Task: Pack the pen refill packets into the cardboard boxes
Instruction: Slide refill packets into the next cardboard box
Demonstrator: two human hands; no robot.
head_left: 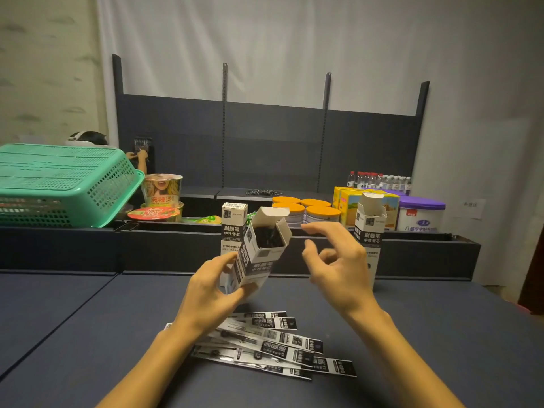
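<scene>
My left hand [210,285] grips a black-and-white cardboard box [259,254], tilted to the right with its top flap open and dark refill ends showing inside. To the right of the box hovers my right hand [335,260], holding nothing, its fingers loosely curled. Behind the held box stands a closed box [234,228]. A third box [369,231] with its flap up stands behind my right hand. Several flat pen refill packets [273,346] lie fanned on the dark table [441,334] beneath my forearms.
An upturned green basket [64,184] sits at the left on a ledge. Along the ledge are instant noodle cups [162,189], orange-lidded tins [306,209], yellow cartons [347,198], a purple-lidded tub [421,214] and water bottles [379,179]. Another person's hand [141,157] shows behind the basket.
</scene>
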